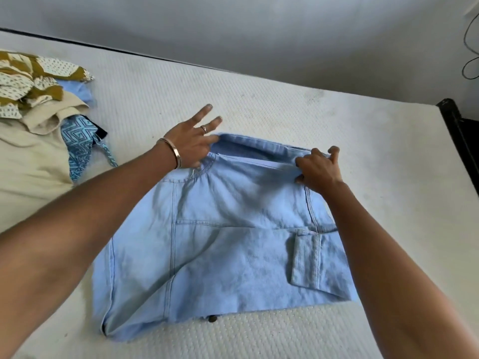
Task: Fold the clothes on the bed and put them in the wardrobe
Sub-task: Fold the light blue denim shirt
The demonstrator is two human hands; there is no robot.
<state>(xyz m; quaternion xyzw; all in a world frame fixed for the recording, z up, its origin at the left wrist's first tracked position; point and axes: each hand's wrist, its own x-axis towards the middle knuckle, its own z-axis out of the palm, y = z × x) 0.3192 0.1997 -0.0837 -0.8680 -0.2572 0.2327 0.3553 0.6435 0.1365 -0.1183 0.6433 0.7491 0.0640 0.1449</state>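
A light blue denim garment (pixel 223 244) lies partly folded on the white textured mattress (pixel 285 112), in the middle of the view just in front of the person. Its folded shape is roughly square; its far edge runs left to right between the two hands, and its near edge lies toward the person, with a small dark button (pixel 213 318) peeking from under it. Seams run from the near edge toward the far one, and a turned-back cuff-like flap (pixel 305 257) rests on the right part.

The left hand (pixel 193 143) grips the far left corner of the denim: thumb and lower fingers pinch the rolled edge, while two fingers stick out straight and spread above the mattress. It wears a ring (pixel 204 129) and a metal bangle (pixel 173 152) at the wrist. The right hand (pixel 317 168) holds the far right corner, fingers curled over the fabric edge, thumb beneath.

At the left, well apart from the denim, sits a heap of unfolded clothes (pixel 33 104): beige cloth, an olive and cream print, a blue geometric-patterned piece. A black cable (pixel 470 47) hangs against the grey wall (pixel 233 27) at the upper right.
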